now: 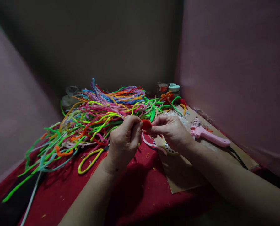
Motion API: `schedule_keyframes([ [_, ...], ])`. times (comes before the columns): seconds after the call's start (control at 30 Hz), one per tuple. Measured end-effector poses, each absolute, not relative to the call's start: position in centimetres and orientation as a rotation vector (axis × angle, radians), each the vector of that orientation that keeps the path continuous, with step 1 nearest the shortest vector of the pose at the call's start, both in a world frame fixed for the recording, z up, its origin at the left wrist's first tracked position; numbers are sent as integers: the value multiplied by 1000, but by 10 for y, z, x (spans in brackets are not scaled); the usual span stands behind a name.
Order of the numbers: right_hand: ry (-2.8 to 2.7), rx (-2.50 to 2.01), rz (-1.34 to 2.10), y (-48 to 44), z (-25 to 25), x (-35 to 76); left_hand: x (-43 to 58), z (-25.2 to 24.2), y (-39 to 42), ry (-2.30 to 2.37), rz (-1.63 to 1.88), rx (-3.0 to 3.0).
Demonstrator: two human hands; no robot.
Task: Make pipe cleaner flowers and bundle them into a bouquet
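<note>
My left hand [125,140] and my right hand [171,131] meet in the middle of the view, both pinched on a small red pipe cleaner piece [146,124] held between their fingertips. The hands hover just above a red cloth [140,188] and the near edge of a big heap of pipe cleaners in many colours [95,119]. A looped yellow pipe cleaner [89,160] lies on the cloth below my left hand. Under my right hand lie a pink-and-white loop [148,142] and a small white-and-yellow round object [169,150].
A pink glue gun [209,135] with a dark cord lies on a brown cardboard sheet [184,175] at the right. Small jars [168,88] and orange-green pipe cleaner flowers [171,100] stand at the back. Pink walls close in on the left and right.
</note>
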State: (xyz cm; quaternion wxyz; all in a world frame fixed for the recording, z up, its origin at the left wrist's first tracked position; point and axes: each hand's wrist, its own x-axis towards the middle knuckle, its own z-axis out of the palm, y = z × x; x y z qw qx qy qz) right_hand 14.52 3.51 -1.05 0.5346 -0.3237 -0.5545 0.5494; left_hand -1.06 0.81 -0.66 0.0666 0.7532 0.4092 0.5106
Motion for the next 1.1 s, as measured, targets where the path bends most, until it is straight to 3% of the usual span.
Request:
schedule_keyframes([
  [0.33,-1361,-798,1338,34,-10,145,-9,-7,9,1228,1608,2312],
  [0.57,-1231,-734,1299,38,-9,145,-3,-4,7,1051,1630,1922],
  [0.83,-1400,-557,636,33,-14,146,-2,6,6,1320,1524,1766],
  [1.1,-1607,-466,120,30,-12,149,-2,14,5,1190,1530,1520],
])
